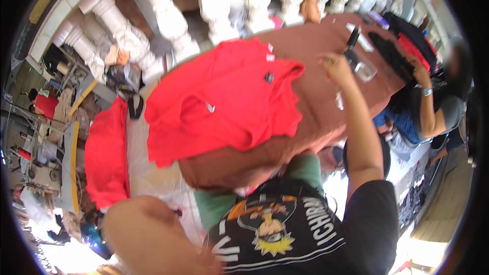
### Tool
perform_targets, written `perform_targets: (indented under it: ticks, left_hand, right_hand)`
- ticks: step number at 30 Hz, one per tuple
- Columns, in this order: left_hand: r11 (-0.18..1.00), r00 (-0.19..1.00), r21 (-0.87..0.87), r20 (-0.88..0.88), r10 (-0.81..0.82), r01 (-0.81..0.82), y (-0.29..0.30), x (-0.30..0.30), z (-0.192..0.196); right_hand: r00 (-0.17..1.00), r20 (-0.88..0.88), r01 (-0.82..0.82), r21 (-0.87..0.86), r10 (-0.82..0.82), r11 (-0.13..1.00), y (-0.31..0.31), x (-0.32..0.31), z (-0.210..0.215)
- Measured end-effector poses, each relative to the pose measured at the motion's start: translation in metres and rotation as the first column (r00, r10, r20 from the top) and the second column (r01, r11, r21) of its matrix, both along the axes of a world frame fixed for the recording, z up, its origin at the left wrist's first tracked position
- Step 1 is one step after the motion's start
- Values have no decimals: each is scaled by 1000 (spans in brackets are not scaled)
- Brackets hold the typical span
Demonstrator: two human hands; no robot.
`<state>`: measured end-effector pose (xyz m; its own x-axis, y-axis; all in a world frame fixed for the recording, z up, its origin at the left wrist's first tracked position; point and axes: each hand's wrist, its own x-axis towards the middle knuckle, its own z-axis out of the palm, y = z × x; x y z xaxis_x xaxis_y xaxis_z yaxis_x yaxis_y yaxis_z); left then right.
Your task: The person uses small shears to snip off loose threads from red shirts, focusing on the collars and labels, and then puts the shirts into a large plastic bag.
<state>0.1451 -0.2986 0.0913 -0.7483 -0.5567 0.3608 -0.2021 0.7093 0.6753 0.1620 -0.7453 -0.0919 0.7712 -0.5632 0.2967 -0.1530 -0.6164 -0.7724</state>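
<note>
My right arm stretches over a brown cloth-covered table [326,102]. Its hand [333,66] is raised above the cloth with the fingers curled together; anything in them is too small to make out. Just beyond it are an upright black object [352,38] and a clear container [364,71]. To the left of this hand a red garment [224,102] lies spread and wrinkled, with small white bits and a dark label on it. My left arm [153,234] is bent and blurred at the lower left, and its hand is not in view.
Folded red fabric [107,153] hangs at the left beside the table. White balusters [211,5] line the far side. At the right another person's hand [420,74] is near dark and red cloth [407,46]. Sewing equipment [43,173] stands at the far left.
</note>
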Motion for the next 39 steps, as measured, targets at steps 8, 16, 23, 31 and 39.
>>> perform_targets:
  ticks: [8,16,23,31,39]
  left_hand:
    - [992,992,-110,111,-54,66,28,-33,7]
    - [760,802,505,-197,564,-410,-33,3,-124]
    - [-258,-177,252,303,936,-932,-80,38,-221]
    - [-47,-370,840,-187,910,-540,-112,50,-258]
    - [122,-350,876,-310,884,-467,-99,36,-232]
  right_hand:
    - [989,-8,-146,71,147,987,38,-5,4]
    - [931,-5,-364,70,366,929,114,1,-45]
    - [842,-381,-273,310,382,911,128,-14,-54]
    - [867,-65,-385,543,494,746,136,-15,-80]
    - [841,194,-486,680,505,549,158,-28,-62]
